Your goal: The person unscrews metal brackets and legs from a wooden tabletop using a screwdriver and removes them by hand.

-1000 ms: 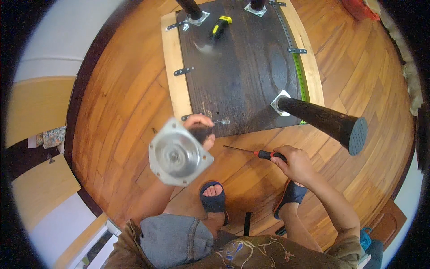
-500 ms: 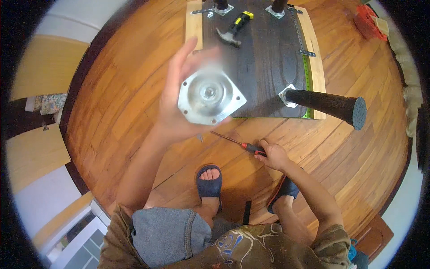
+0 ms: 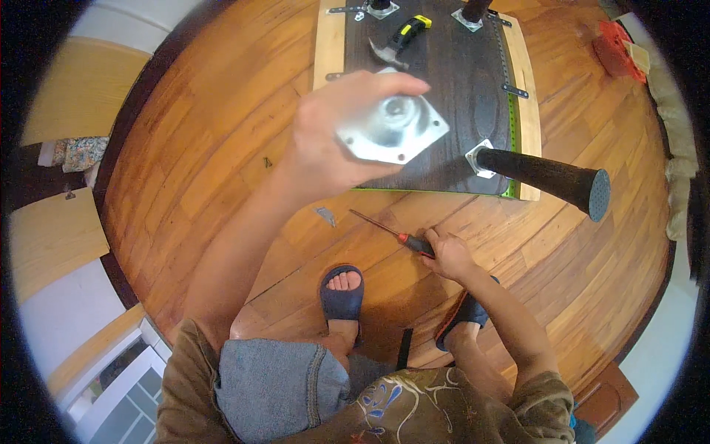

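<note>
The person's left hand (image 3: 325, 133), the nearer of the two to the board, is raised and closed on a shiny silver metal plate with bolt holes about its edge and a round hollow in its middle (image 3: 403, 140); the thumb lies along the plate's far edge and other fingers are hidden beneath it, so I cannot tell how they grip or whether anything is attached behind; the hollow face is turned up toward the head, and in this view the plate covers the near left part of a dark-stained rectangular wooden board (image 3: 444, 81); how high it is above the board cannot be told; the right hand (image 3: 451, 254), well apart from the left, is wrapped around the handle of a black-and-red screwdriver with a thin metal shaft (image 3: 403, 238); its long axis slants from the hand toward the far left, the tip pointing to the near side of the left hand, with the plate farther off than the tip and apart from it; just left of that tip a small grey metal piece (image 3: 324, 215) lies on the floor; at the board's near right corner a round black leg (image 3: 543, 170) slants toward the right; a black-and-yellow claw hammer (image 3: 410, 31) rests farther back.
</note>
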Tool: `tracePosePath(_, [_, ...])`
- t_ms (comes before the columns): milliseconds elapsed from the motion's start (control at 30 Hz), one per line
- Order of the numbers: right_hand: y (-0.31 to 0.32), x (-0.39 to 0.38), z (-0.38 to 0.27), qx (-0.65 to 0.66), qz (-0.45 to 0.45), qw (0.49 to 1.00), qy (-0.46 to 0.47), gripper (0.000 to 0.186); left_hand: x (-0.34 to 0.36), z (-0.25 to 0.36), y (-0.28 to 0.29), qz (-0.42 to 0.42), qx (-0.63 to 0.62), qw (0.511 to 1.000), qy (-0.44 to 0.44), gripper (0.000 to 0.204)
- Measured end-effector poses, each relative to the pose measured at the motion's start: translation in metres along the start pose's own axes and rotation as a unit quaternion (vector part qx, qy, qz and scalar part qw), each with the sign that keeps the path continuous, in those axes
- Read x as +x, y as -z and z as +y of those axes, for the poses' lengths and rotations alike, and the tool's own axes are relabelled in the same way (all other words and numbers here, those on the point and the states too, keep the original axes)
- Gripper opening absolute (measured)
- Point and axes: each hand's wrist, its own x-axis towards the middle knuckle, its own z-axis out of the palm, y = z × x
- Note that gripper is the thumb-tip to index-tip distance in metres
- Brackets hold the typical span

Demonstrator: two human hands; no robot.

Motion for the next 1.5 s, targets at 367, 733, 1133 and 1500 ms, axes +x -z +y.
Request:
tracePosePath(367, [0.003,-0.003,0.001,-0.007,0.020,1.000,0.022,0.044,-0.026,0.000,0.009,0.041,-0.006,0.999,0.002,0.056])
tracePosePath(733, [0.006,0.004,-0.005,-0.115,-0.014,0.993,0.011,0.021,-0.024,-0.001,0.009,0.004,0.048,0.998,-0.027,0.055])
tracePosePath(1133, [0.125,-0.048,0.034,0.181,0.056,0.982,0.013,0.030,-0.011,0.006,0.053,-0.019,-0.031,0.998,0.050,0.041])
tracePosePath(1500, [0.117,-0.007,-0.059,0.254,0.099,0.961,-0.050,0.038,-0.031,-0.009,0.081,0.125,-0.175,0.967,0.137,0.090])
